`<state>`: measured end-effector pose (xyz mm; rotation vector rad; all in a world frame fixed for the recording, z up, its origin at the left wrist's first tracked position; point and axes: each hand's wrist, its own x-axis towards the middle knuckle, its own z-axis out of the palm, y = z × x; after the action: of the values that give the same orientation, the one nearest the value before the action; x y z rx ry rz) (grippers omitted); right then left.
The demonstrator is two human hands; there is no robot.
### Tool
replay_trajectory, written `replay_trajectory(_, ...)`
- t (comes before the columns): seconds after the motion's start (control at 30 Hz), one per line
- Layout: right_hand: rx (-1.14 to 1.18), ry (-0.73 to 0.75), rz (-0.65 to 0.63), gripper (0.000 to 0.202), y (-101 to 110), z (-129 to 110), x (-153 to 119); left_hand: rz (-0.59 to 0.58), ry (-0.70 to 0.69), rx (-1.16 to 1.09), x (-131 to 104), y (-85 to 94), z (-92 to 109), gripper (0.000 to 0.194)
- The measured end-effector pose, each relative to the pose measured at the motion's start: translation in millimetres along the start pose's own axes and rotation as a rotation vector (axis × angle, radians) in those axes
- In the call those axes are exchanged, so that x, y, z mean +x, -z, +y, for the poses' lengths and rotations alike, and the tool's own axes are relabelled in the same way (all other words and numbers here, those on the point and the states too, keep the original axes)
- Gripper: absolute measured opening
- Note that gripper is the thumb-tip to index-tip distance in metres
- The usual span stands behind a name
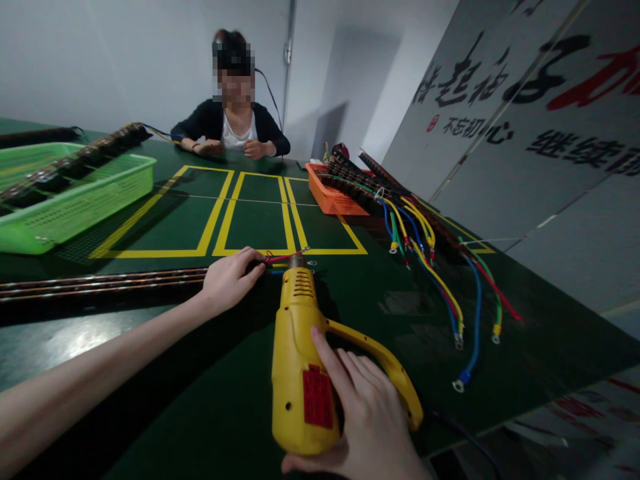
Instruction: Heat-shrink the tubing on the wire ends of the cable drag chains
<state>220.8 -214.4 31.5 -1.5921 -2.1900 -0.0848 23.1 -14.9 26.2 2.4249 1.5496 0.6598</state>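
Note:
My left hand [233,277] is closed around the right end of a long dark wire harness [125,283] that lies across the table. Red, yellow and blue wires with ring terminals [306,250] stick out beyond its fingers. My right hand [357,400] grips a yellow heat gun [300,353] by its body, with the index finger stretched along the side. The gun's metal nozzle [298,261] points away from me and is right at the wire ends, partly covering them. Whether it touches them I cannot tell.
A green basket [100,193] with a harness across it stands at the left. An orange basket [340,200] holds harnesses, their coloured wires [440,287] hanging over the table's right side. A person [230,127] sits opposite. Yellow tape [210,227] marks the green table [425,393].

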Motion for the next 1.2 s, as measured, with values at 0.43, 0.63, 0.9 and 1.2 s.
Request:
replay_trajectory(0.43, -0.019, -0.083, -0.017, 0.126, 0.1, 4.1, 4.3, -0.029, 0.017, -0.013, 1.7, 3.0, 2.7, 0.04)
replay_trajectory(0.63, -0.026, -0.031, -0.021, 0.125, -4.6, -7.2, 2.4, -0.021, 0.056, -0.021, 1.5, 2.9, 2.4, 0.046)
replay_trajectory(0.9, -0.165, 0.122, 0.106, 0.062, -18.6, -26.6, 4.9, -0.022, 0.086, -0.113, 0.2, 1.3, -2.3, 0.063)
replay_trajectory(1.2, -0.175, 0.097, 0.172, 0.063, -27.6, -24.8, 5.3, -0.036, 0.092, -0.112, 0.4, 2.2, -3.1, 0.066)
